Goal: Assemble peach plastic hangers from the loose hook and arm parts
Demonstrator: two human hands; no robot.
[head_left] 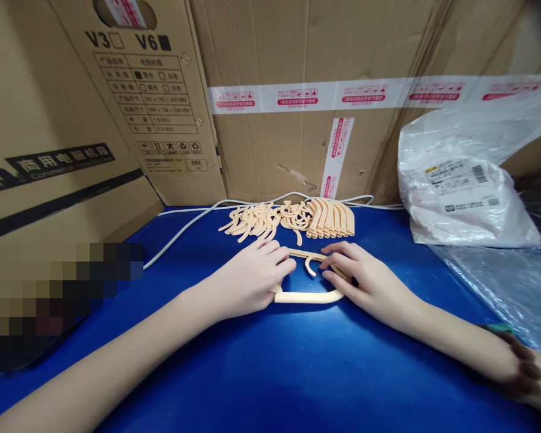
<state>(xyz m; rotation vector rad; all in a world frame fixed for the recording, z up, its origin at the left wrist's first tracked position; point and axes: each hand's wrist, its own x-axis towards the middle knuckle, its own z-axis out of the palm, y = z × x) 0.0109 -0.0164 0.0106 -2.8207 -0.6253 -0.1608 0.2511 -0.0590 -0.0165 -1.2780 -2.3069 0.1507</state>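
Note:
A beige plastic clothes hanger lies low over the blue table, with a long bar towards me and a thinner one on the far side. Its small curved hook points inward between the two bars. My left hand is closed around the left end, its thumb and fingertips partly hiding the joint. At the right end, my right hand grips the bend with curled fingers. Just beyond lie a pile of loose beige hooks, more curved pieces and a row of stacked hanger arms.
Cardboard boxes wall off the back and left of the blue table. A white cable runs along the rear edge. At right rests a clear plastic bag with a white labelled package. The lower left corner is pixelated.

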